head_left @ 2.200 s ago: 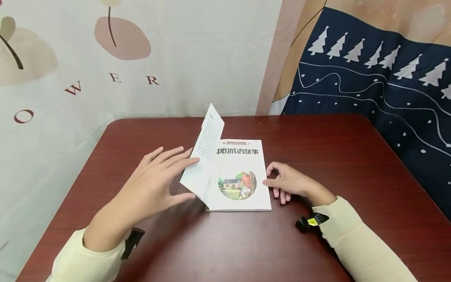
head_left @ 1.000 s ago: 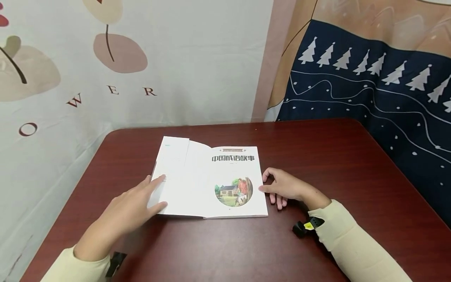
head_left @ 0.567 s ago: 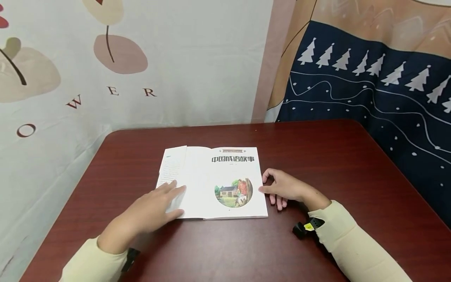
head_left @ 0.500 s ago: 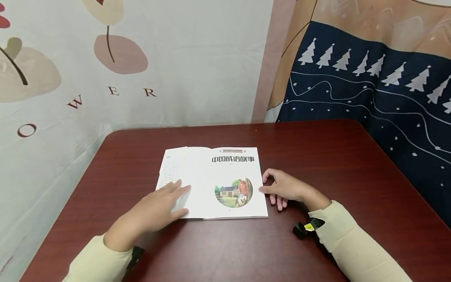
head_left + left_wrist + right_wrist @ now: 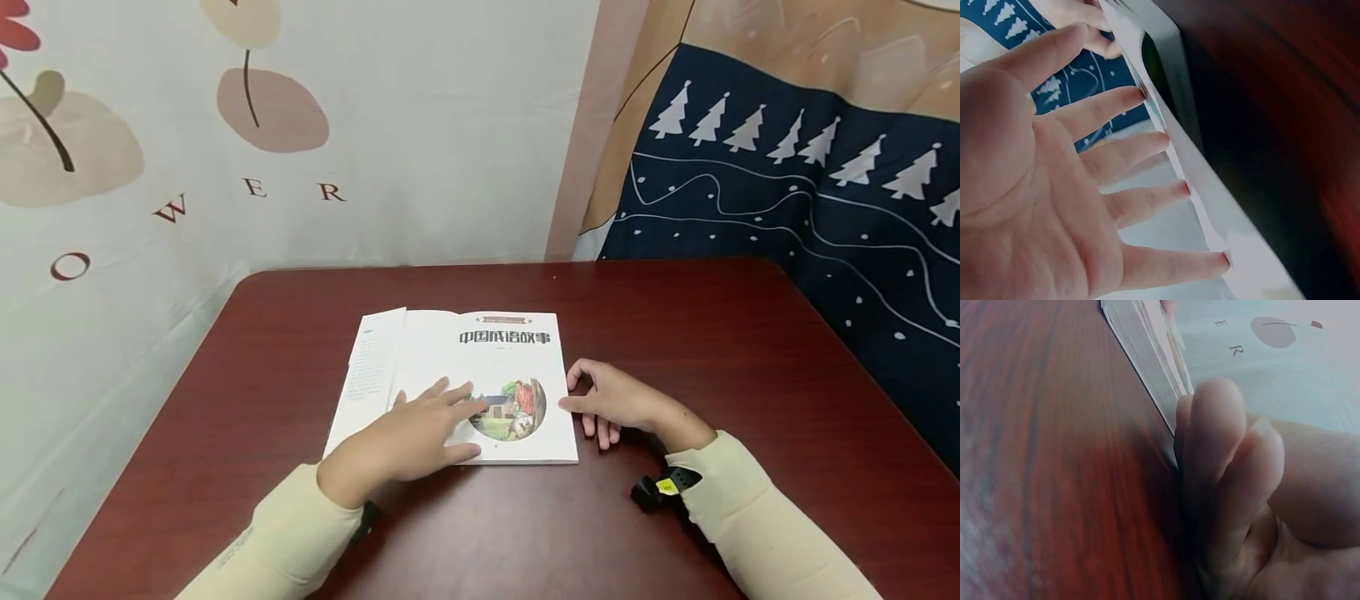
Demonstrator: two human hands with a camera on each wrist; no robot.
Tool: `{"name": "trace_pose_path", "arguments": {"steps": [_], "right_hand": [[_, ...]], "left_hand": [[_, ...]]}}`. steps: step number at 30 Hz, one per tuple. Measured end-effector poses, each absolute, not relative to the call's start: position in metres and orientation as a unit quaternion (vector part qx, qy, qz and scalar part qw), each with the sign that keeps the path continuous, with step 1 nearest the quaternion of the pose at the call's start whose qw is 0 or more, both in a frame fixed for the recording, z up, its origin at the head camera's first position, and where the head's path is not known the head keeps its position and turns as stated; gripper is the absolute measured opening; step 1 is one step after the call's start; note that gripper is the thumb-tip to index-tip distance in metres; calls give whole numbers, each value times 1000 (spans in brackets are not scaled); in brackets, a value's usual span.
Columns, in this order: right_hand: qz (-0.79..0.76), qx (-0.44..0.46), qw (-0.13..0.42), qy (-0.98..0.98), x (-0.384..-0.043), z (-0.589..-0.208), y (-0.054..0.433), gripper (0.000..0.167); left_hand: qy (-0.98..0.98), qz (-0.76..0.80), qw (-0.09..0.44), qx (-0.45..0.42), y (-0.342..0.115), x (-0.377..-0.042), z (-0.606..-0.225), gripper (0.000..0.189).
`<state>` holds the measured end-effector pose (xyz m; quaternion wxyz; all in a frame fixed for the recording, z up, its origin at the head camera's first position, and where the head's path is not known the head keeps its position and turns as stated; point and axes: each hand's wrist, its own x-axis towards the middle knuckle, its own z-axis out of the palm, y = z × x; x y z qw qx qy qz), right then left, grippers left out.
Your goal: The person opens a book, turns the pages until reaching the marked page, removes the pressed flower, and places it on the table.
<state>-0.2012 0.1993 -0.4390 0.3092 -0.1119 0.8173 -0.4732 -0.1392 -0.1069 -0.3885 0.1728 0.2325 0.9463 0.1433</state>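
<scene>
An open book [image 5: 431, 350] lies on the table, with Chinese title characters and a round picture of a house and figures on its right page. My left hand [image 5: 420, 437] spreads its fingers flat over the lower part of the pages, index fingertip covering part of the picture. In the left wrist view, the straight fingertips of the left hand [image 5: 1079, 187] touch the paper. At the book's right edge, my right hand [image 5: 622, 400] pinches the page edge between thumb and curled index finger. The right wrist view shows bent fingers of the right hand [image 5: 1229, 469] beside the page block [image 5: 1147, 359].
A dark red-brown wooden table [image 5: 675, 325] carries the book. Behind it hang a pale printed cloth [image 5: 450, 150] and a navy cloth [image 5: 750, 200] with white trees. A folded flap [image 5: 375, 350] covers the book's left side. A black strap device [image 5: 663, 487] sits at the right wrist.
My left hand swung the front cover open to the left and laid it down. It then slid right across the pages to the picture. The right hand stayed at the book's right edge.
</scene>
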Motion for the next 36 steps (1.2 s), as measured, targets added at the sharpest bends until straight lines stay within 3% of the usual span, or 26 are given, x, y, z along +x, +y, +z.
{"name": "trace_pose_path", "arguments": {"steps": [13, 36], "right_hand": [[-469, -114, 308, 820, -201, -431, 198, 34], [-473, -114, 311, 817, -205, -439, 200, 35]], "left_hand": [[940, 134, 177, 258, -96, -138, -390, 85], [943, 113, 153, 272, -92, -141, -399, 76]]}}
